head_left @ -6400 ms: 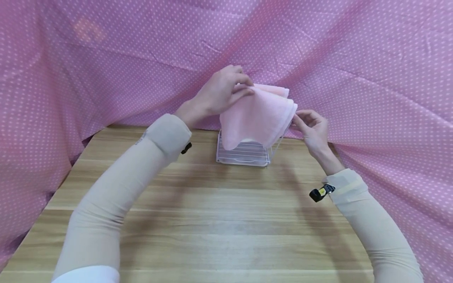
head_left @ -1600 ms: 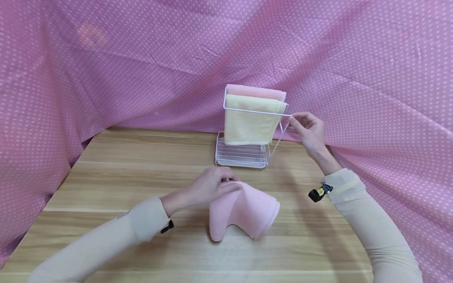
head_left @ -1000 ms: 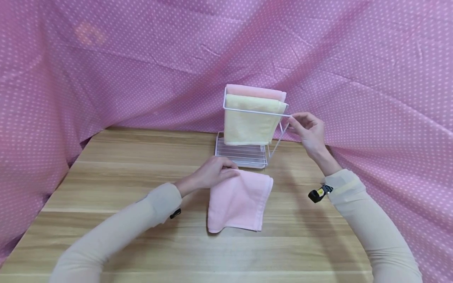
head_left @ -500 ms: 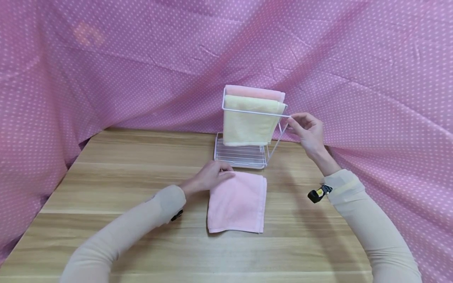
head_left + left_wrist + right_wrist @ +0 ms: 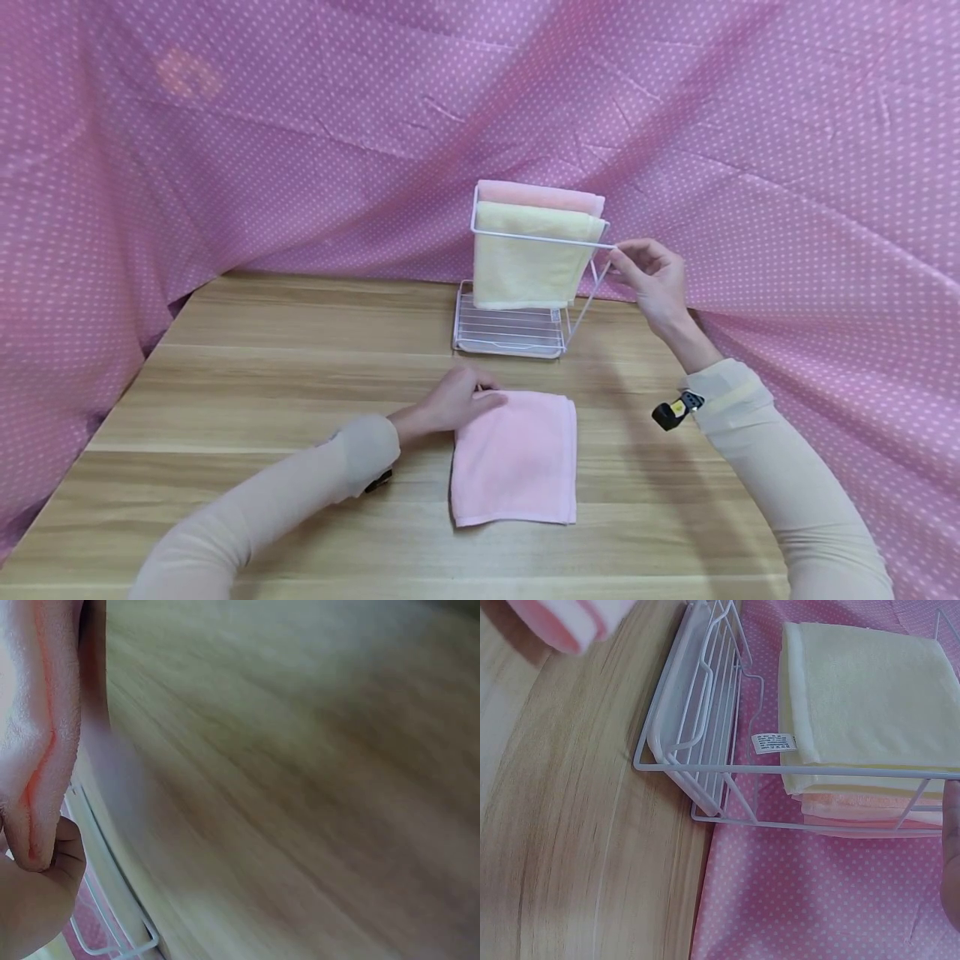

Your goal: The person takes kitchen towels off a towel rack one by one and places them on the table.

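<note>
- Lower centre: left hand (image 5: 452,402) pinches pink towel (image 5: 517,465); a loose grip could unfold it.
- Right of centre: right hand (image 5: 655,277) pinches white rack (image 5: 510,330); a tug might tip it.

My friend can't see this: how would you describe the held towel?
Find the wooden table; in front of its white wire rack is a folded pink towel. Unlike the yellow towel and hanging pink towel, it is off the rack, its corner pinched by the left hand.

A curtained-off filming corner, I'd say: polka-dot cloth (image 5: 300,100) hangs across the frame's top, a wood-grain table (image 5: 330,329) below, a wrist camera (image 5: 677,410) right of centre.
</note>
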The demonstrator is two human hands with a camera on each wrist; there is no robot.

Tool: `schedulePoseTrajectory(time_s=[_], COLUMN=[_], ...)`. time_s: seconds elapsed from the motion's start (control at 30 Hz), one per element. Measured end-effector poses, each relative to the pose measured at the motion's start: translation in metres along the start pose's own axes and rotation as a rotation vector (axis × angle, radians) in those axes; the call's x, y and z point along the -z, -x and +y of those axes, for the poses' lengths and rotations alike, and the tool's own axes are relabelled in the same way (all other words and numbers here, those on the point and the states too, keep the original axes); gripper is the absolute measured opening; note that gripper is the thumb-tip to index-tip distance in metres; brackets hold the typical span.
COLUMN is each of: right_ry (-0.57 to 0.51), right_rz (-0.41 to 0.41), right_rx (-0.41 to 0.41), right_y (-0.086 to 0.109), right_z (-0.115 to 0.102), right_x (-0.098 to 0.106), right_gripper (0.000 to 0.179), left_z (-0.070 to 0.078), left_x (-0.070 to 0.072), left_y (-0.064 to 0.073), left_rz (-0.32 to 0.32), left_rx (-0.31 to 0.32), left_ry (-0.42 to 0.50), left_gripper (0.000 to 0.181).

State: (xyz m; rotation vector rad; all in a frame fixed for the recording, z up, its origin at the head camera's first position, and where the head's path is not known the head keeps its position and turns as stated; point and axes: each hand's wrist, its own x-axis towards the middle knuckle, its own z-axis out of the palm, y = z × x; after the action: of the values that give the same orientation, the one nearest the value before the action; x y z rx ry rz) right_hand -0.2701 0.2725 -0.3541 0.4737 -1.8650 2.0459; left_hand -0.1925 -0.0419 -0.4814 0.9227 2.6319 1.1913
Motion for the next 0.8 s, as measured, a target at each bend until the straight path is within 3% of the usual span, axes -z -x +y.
schedulePoseTrajectory(time_s=[0.17,0.37,0.63,0.8], right_ry=[-0.006,-0.008,-0.007,-0.007], right_rz=[0.003,0.005,0.003,0.001], right_rx=[0.002,0.0,0.004,0.01], right_y=[0.0,0.001,0.001,0.001], right_z=[0.0,0.0,0.0,0.0], right_x=[0.0,0.0,-0.001,0.0], right_gripper=[0.01,0.009,0.01,0.009], left_z=[0.0,-0.012,-0.028,-0.031], left_x=[-0.001,0.0,-0.001,0.001], left_y=[-0.005,-0.012,-0.017,-0.019], left_rz=[0.007,0.02,0.035,0.01], left_rx=[0.04,0.105,0.075,0.079], left_ry=[-0.011,-0.036,-0.047,-0.065], left_gripper=[0.017,0.021,0.021,0.021])
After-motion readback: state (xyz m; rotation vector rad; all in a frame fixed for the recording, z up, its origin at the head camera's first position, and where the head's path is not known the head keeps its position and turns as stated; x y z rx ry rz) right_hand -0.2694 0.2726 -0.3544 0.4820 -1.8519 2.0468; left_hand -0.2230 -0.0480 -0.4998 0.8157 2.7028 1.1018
